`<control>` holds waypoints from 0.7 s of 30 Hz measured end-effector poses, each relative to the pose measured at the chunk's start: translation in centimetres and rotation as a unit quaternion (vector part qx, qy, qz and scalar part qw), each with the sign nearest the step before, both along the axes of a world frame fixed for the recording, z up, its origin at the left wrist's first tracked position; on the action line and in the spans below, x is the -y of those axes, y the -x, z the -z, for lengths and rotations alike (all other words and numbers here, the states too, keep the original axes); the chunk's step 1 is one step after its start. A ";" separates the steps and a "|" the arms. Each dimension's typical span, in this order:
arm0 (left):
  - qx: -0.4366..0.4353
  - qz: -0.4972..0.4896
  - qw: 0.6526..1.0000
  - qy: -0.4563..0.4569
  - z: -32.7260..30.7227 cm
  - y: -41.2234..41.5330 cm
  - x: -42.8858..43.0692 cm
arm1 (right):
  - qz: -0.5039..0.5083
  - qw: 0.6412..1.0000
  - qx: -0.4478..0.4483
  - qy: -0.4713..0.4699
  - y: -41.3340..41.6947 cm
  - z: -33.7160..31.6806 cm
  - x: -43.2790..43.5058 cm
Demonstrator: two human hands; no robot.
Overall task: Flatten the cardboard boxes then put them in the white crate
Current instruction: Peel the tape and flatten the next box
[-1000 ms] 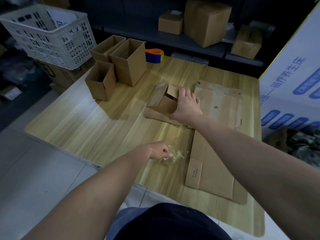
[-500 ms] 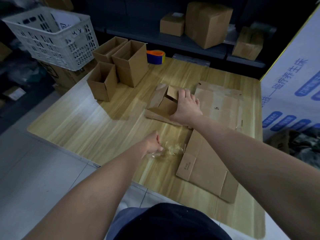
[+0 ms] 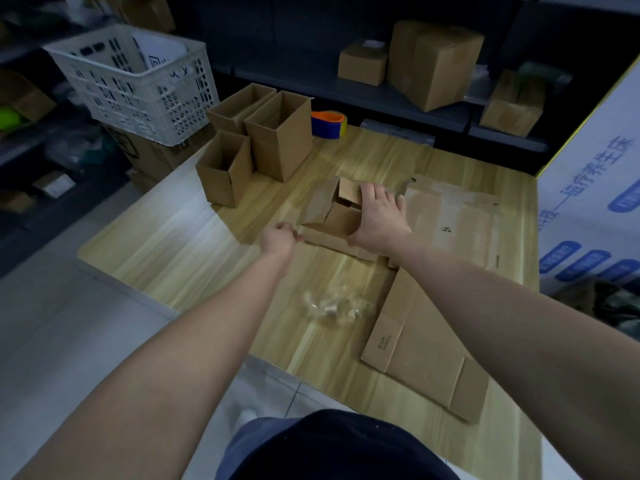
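A half-flattened small cardboard box (image 3: pixel 329 216) lies mid-table. My right hand (image 3: pixel 379 221) presses on its right side with spread, straight fingers. My left hand (image 3: pixel 280 239) is at the box's left corner, fingers curled and seemingly pinching the edge of the lower flap. Three upright open cardboard boxes (image 3: pixel 277 147) stand at the back left of the table. The white crate (image 3: pixel 138 84) sits beyond the table's left corner on a carton. One flattened box (image 3: pixel 426 344) lies near the front right, and a larger flat sheet (image 3: pixel 460 216) lies under my right forearm.
A crumpled clump of clear tape (image 3: pixel 337 306) lies on the wooden table (image 3: pixel 180 244) in front of the box. An orange and blue tape roll (image 3: pixel 329 124) sits at the back edge. Closed cartons (image 3: pixel 433 60) rest on a dark shelf behind. A white printed carton (image 3: pixel 595 188) stands on the right.
My left hand let go of the clump of clear tape and moved forward to the left corner of the half-flattened box. My right hand stayed pressing on the box.
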State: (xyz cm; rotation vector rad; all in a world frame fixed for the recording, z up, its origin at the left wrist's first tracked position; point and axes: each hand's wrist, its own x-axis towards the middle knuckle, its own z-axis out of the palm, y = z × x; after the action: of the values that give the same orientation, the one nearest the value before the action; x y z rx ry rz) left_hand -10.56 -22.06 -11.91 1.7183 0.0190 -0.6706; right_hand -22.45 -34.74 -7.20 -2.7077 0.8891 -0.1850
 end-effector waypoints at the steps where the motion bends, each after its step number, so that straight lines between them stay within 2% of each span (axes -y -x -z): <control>1: -0.014 -0.037 0.999 0.028 -0.7 -0.7 0.0 | -0.003 1.000 0.000 0.001 -0.3 -0.2 0.0; 3: 0.007 -0.049 0.998 0.024 -2.1 -1.9 -0.1 | -0.011 1.000 0.002 0.004 -1.0 -0.6 -0.3; 6: 0.038 0.001 0.999 -0.020 -4.0 -3.1 -0.9 | -0.047 0.998 -0.014 0.042 -2.4 -1.4 -1.0; 8: -0.041 0.059 0.997 -0.009 -5.3 -3.4 -1.5 | -0.062 0.996 -0.017 0.061 -3.4 -1.8 -1.6; 10: -0.139 0.099 0.985 0.040 -6.5 -3.9 -1.9 | -0.079 0.993 -0.022 0.084 -4.2 -2.0 -2.4; 14: -0.239 0.083 0.964 0.082 -7.1 -5.7 -2.8 | -0.122 0.982 -0.031 0.140 -6.0 -2.2 -3.7; 16: -0.250 0.061 0.963 0.085 -7.0 -6.7 -3.3 | -0.150 0.984 -0.040 0.085 -6.9 -2.3 -3.8; 18: -0.228 0.029 0.969 0.087 -6.8 -7.8 -4.1 | -0.133 0.989 -0.025 -0.063 -7.7 -2.7 -3.8; 19: -0.208 0.020 0.974 0.088 -6.8 -8.4 -4.5 | -0.096 0.983 0.000 -0.156 -8.0 -3.0 -3.6; 21: -0.174 0.021 0.980 0.093 -6.8 -9.4 -5.4 | 0.006 0.945 0.068 -0.321 -8.7 -3.5 -3.1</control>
State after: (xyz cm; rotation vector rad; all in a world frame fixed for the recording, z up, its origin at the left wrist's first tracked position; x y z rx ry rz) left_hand -1.14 -16.69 -5.12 1.4096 0.1606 -0.9692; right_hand -13.72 -31.65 -3.69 -2.0589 0.7584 -0.0644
